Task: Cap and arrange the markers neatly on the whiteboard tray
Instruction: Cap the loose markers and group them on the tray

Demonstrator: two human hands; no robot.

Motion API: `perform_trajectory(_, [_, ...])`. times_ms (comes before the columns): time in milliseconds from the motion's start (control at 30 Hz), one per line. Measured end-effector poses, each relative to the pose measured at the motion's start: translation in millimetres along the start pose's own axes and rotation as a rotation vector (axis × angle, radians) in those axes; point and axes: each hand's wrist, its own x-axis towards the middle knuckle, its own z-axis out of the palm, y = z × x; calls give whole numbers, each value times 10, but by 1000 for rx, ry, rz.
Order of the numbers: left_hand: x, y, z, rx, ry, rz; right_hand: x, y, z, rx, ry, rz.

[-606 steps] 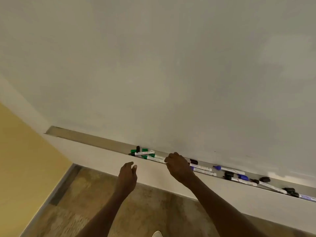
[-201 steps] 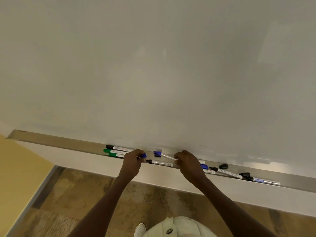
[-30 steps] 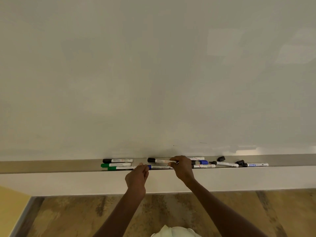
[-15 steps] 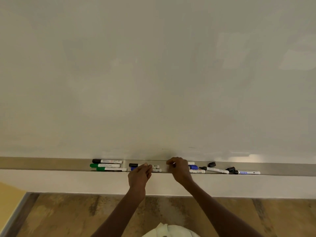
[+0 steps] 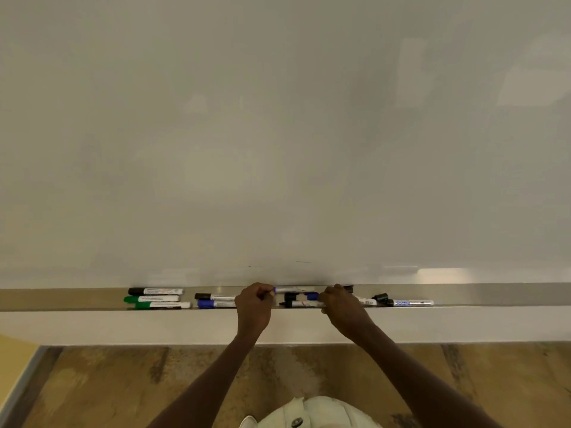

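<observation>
Three capped markers lie in a tidy stack at the left of the tray (image 5: 61,299): a black-capped marker (image 5: 155,291) at the back, a green marker (image 5: 152,299) in the middle and a second green marker (image 5: 163,305) at the front edge. Just right of them I see a black marker (image 5: 214,296) and, in front of it, a blue marker (image 5: 215,303), both running under my left hand (image 5: 254,307). That hand's grip is curled closed around the end of a blue-tipped marker (image 5: 293,289), which sticks out to the right from my fingers, level and just above the tray's back edge. My right hand (image 5: 342,307) sits close beside it, fingers bent down onto the clutter; I think it pinches something at the fingertips, but I cannot tell what, or whether the grip is truly closed. Between my hands lie a loose black cap (image 5: 290,296), a blue cap (image 5: 311,295) and an uncapped marker (image 5: 301,303) with its dark tip pointing left. Right of my right hand, another black cap (image 5: 348,288) sits at the back, then a white marker barrel (image 5: 366,301), a further black cap (image 5: 380,297), and a marker with blue lettering (image 5: 412,303) lying flat. The whiteboard (image 5: 278,134) fills the view above the tray, and wood-patterned floor (image 5: 108,387) shows below.
</observation>
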Motion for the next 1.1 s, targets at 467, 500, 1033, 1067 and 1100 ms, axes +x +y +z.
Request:
perform_trajectory(467, [55,20,337,235,49,-171,-92,208,-62,67,56,-40])
perform_trajectory(500, [57,27,369,238,45,-183,-123,240,-73,82,73,-25])
perform_trajectory(1033, [-13,184,521,113,-12,-211,-346,536,-285,158,132,131])
perform_trajectory(1067, [-42,184,482,-16,-13,-260,-347,528,-290,150,142,133])
perform_trajectory(1100, [-76,187,430,-162,-18,-329,-345,515,-289,143,156,132])
